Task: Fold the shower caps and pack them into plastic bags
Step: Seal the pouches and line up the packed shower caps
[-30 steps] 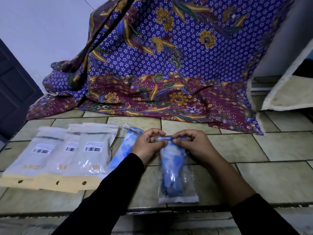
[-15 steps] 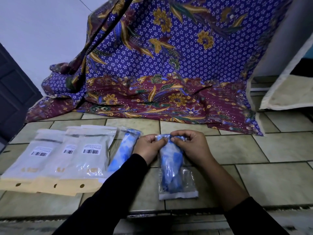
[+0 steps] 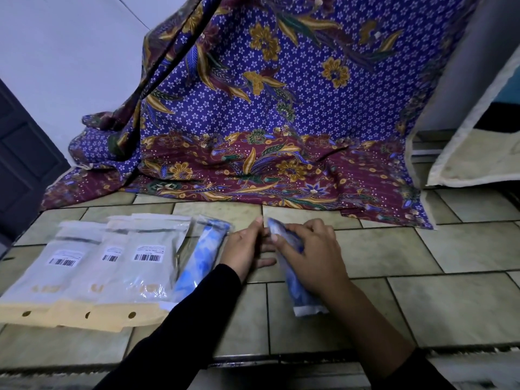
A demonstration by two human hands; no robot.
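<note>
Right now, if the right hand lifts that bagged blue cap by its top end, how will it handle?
Probably floppy: the bagged cap is thin film around folded plastic, so its free end would likely sag. Likely light, being so thin. Its glossy film may slip in the grip of the right hand.

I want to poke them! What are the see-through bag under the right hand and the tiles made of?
The bag looks like thin, glossy clear plastic: the blue shower cap shows through. The tiles look like glazed ceramic, maybe stone: faint sheen, grout lines between.
</note>
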